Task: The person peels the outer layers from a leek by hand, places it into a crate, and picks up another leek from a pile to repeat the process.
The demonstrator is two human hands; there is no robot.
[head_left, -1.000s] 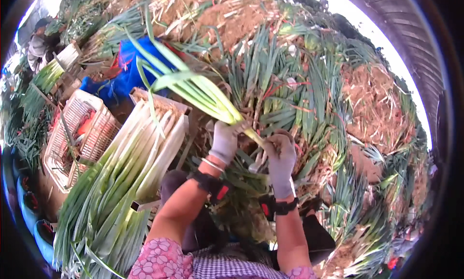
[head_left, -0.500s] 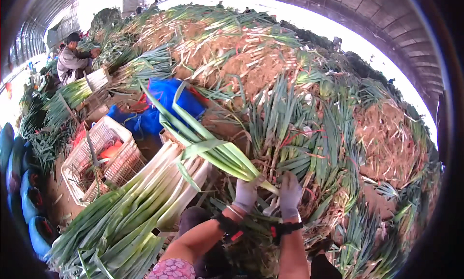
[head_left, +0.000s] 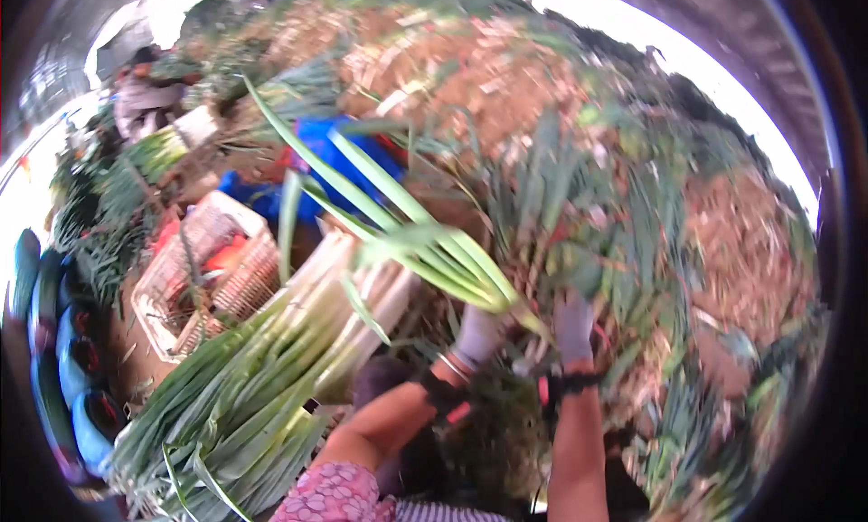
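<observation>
A long green-and-white leek (head_left: 470, 282) slants up to the left, its leaves spread over the pile behind. My left hand (head_left: 482, 335), in a pale glove, is closed round its lower stalk. Close beside the root end is my gloved right hand (head_left: 574, 327); its fingers are smeared by motion, so whether they grip anything cannot be told. Both wrists wear black straps. To the left of my hands lies a thick stack of leeks (head_left: 271, 341), white ends up and leaves toward me.
A beige plastic crate (head_left: 212, 269) with reddish things inside stands at left, near several blue rolled bundles (head_left: 80, 355). Blue sheeting or bagging (head_left: 339, 160) lies behind the stack. Heaped leeks (head_left: 624, 214) rise ahead and right. Another person (head_left: 145, 97) sits at far left.
The whole view has shifted and blurred, with things appearing further right and the far heap higher. My left hand still holds the leek, and the right hand stays near its root end.
</observation>
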